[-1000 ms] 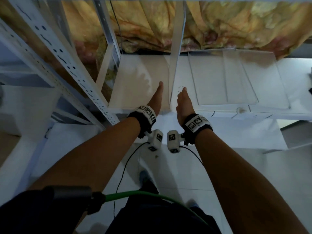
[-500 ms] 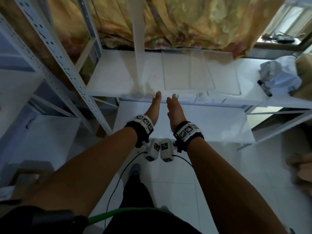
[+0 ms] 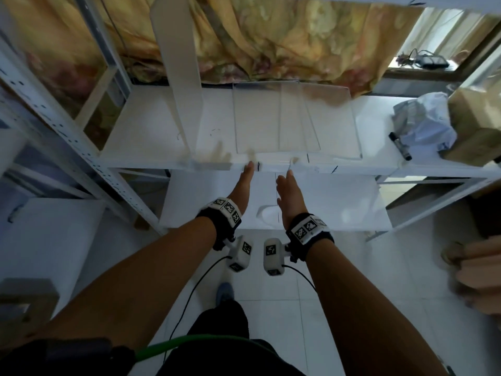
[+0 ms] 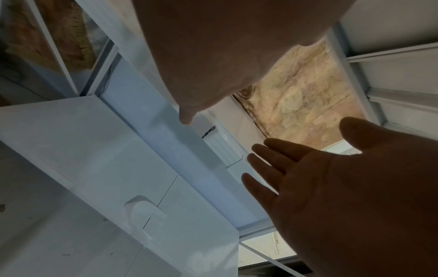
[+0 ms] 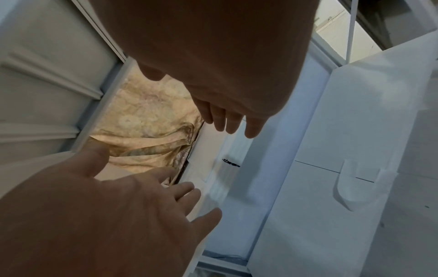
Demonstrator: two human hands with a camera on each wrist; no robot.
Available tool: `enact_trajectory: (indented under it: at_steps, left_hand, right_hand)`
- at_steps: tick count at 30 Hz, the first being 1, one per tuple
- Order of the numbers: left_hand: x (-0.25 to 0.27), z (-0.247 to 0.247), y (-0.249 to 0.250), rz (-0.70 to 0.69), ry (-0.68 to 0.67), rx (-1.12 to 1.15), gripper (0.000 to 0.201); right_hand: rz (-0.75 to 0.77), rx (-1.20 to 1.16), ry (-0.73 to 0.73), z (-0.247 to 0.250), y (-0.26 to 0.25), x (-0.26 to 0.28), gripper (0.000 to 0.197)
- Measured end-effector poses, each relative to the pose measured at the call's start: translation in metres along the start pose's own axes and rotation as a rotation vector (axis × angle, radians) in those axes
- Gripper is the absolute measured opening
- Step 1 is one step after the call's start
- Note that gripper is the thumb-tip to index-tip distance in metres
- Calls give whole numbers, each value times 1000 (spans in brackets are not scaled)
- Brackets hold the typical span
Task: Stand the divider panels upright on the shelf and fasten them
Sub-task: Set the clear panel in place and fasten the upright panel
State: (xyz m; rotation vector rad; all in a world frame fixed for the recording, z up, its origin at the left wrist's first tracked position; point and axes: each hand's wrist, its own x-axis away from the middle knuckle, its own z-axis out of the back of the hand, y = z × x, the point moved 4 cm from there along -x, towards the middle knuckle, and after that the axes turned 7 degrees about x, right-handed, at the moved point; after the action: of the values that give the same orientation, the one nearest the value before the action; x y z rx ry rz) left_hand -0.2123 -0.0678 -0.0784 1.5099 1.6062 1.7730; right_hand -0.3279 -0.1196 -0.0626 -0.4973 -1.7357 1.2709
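A white shelf (image 3: 141, 131) carries one clear divider panel (image 3: 179, 77) standing upright at its left. Flat clear panels (image 3: 276, 118) lie overlapped on the shelf to its right. My left hand (image 3: 245, 180) reaches to the shelf's front edge with straight fingers and holds nothing. My right hand (image 3: 287, 191) hovers open just short of that edge, beside the left. In the left wrist view the right hand (image 4: 308, 178) shows spread fingers. In the right wrist view the left hand (image 5: 130, 206) is equally empty, and the right fingers (image 5: 227, 120) point at the shelf edge.
Short black marks (image 3: 259, 165) dot the shelf's front edge. A crumpled plastic bag (image 3: 425, 123), a black marker (image 3: 400, 146) and a cardboard box (image 3: 477, 126) sit at the shelf's right end. A lower shelf (image 3: 339, 207) holds a white bracket (image 3: 267, 213). A perforated post (image 3: 54, 123) stands left.
Both hands have left the upright panel, drawn back and shifted right along the shelf's front edge, now in front of the flat panels. The upright panel stays standing.
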Motion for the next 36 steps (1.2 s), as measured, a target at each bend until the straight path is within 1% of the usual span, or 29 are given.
enact_trajectory:
  at_steps: [3, 4, 6, 7, 10, 11, 13, 15, 17, 19, 20, 23, 25, 27, 31, 32, 34, 36]
  left_hand:
    - [-34, 0, 20, -44, -5, -36, 91]
    - [-46, 1, 28, -55, -1, -66, 93]
    - [-71, 4, 40, -44, 29, -158, 106]
    - [-84, 6, 44, -32, 57, -213, 108]
    - [-120, 11, 51, 3, 172, -358, 92]
    - [-128, 10, 53, 19, 205, -388, 90]
    - [-145, 9, 54, 56, 266, -422, 91]
    - [-162, 8, 53, 105, 324, -490, 94]
    - [-176, 6, 57, 151, 383, -582, 95]
    - [-188, 1, 66, 198, 434, -652, 94]
    - [-194, 0, 69, 227, 463, -673, 94]
    - [-206, -1, 71, 334, 549, -738, 93]
    - [-213, 1, 69, 385, 591, -771, 92]
    - [-215, 2, 72, 427, 621, -784, 91]
    - [-222, 8, 72, 463, 678, -753, 92]
    - [-225, 12, 70, 473, 694, -723, 95]
    - [-230, 23, 68, 478, 722, -629, 102]
    - [-236, 29, 69, 409, 741, -482, 99]
  right_hand:
    - [-22, 0, 10, 5, -15, -28, 66]
    - [-34, 3, 24, 9, -20, -39, 65]
    - [-49, -11, 71, 23, -28, -61, 62]
    - [-48, -20, 96, 31, -31, -73, 60]
    - [-58, -9, 169, 57, -38, -107, 53]
    - [-57, 15, 186, 66, -39, -119, 51]
    - [-39, 113, 202, 82, -43, -147, 45]
    - [-18, 272, 211, 97, -47, -175, 41]
    - [-44, 471, 207, 112, -54, -198, 40]
    - [-57, 605, 236, 128, -63, -217, 38]
    - [-55, 650, 258, 136, -68, -227, 39]
    - [-96, 657, 325, 155, -73, -251, 50]
    - [-138, 754, 293, 159, -74, -262, 54]
    - [-145, 842, 245, 158, -77, -272, 54]
    - [-192, 867, 236, 158, -73, -284, 49]
    - [-207, 842, 237, 158, -72, -286, 46]
    - [-232, 711, 248, 159, -71, -288, 41]
    - [-230, 626, 274, 159, -76, -289, 34]
